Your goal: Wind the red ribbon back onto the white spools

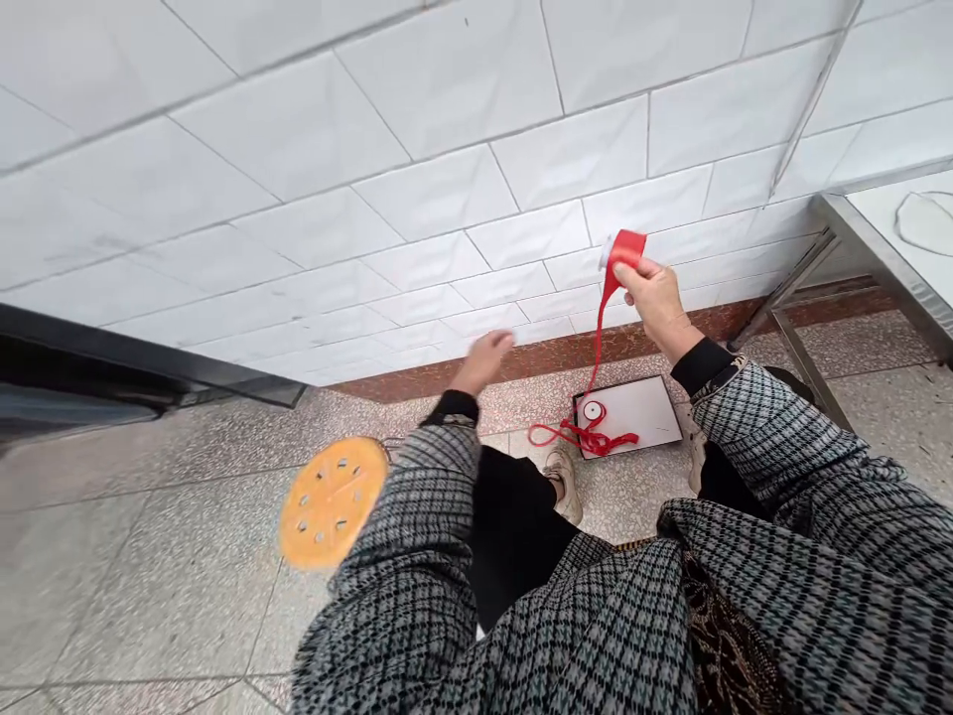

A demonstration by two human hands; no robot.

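Speckled terrazzo floor (pixel 149 576) meets a white-tiled wall (pixel 372 149) — a steel table (pixel 885 248) stands at right. The right hand (pixel 655 298) pinches a red ribbon roll (pixel 626 248) aloft, its strand dropping to a flat white board (pixel 647 409) on the floor; the blurred left hand (pixel 483 359) hangs loosely open, empty.

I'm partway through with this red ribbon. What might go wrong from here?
1. The ribbon hanging from the roll in the right hand ends in a loose heap on the white board; those loops may knot if pulled.
2. The heap lies close to the shoe, so a foot might catch it.
3. The left hand is blurred and holds nothing, so the strand hangs unguided and may twist.
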